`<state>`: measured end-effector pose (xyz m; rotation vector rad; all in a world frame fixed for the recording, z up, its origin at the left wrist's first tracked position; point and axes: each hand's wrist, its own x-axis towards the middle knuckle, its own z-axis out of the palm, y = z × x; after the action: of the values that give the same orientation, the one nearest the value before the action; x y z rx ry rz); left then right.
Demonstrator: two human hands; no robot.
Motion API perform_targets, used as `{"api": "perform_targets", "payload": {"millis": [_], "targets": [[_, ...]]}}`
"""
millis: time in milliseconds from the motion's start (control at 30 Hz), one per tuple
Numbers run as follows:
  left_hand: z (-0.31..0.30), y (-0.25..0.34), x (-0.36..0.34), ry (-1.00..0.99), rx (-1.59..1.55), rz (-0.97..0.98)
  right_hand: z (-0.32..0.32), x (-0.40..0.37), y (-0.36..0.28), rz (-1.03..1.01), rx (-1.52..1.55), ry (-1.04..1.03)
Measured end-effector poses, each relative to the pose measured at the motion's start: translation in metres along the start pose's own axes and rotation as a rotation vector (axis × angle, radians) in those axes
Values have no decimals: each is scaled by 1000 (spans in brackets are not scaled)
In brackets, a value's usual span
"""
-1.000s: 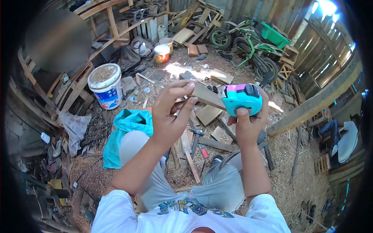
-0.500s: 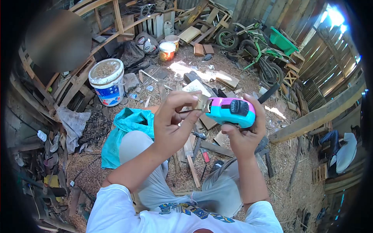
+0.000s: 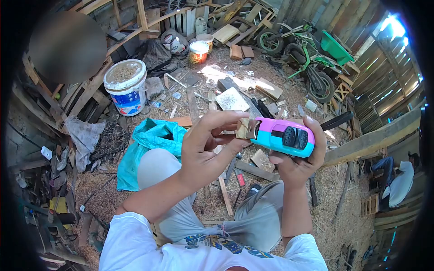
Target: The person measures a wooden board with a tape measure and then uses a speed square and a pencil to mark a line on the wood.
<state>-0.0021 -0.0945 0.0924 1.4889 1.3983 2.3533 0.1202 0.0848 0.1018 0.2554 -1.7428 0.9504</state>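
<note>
My right hand (image 3: 300,167) is closed around a pink and turquoise tape measure (image 3: 269,141), with the black buttons facing up. A black wrist strap (image 3: 338,121) sticks out past that hand. Between the thumb and fingers of my left hand (image 3: 209,143) is a small wood piece (image 3: 242,128). The mouth of the tape measure, with its metal end, is right against this wood. How much of the blade is out cannot be made out. Both hands are raised in front of my chest, above my bent legs.
A turquoise sack (image 3: 149,151) lies beside my knee. Farther out stand a white bucket (image 3: 126,90), smaller paint pails (image 3: 199,53) and a green motorbike (image 3: 307,63). A wooden beam (image 3: 379,133) crosses at right, near another person (image 3: 400,183). Scraps and shavings cover the floor.
Both hands have shifted right and slightly down with the tape measure and wood piece. The tape measure has turned, showing more of its buttoned side. The view has also shifted a little.
</note>
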Motion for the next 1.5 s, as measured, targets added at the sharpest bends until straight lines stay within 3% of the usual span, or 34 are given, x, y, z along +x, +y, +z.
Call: {"api": "perform_targets", "payload": {"millis": [567,933,1000,1500], "targets": [[-5,5,-4,-63,1,62,-4,8,-4,-110,-3,-99],[-16,16,5,-117,246,116,-5,4,-4,-26,-2,-93],[-22,18,12,-266,367,231,-5,1,-4,2,-9,-79],[-19,16,12,-207,358,242,-8,1,-7,61,-42,-95]]}}
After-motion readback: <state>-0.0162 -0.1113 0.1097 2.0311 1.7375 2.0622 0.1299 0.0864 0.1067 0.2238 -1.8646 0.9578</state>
